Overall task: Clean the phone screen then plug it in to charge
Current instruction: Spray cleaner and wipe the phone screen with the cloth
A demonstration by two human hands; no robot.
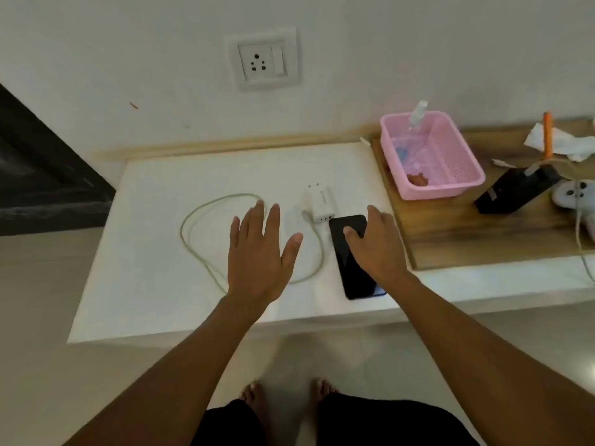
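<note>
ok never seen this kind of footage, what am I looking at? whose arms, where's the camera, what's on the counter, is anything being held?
There is no machine here: a person wears one wide-angle camera on the head, looking down at their own arms and bare feet. The left hand hovers open over a white counter, holding nothing. The right hand rests on a black phone lying flat; it is touching it, not lifting it. Beside the phone lie a white charger and its looped cable, not plugged in. The wall socket above is empty. To the right, a pink basket holds a spray bottle.
</note>
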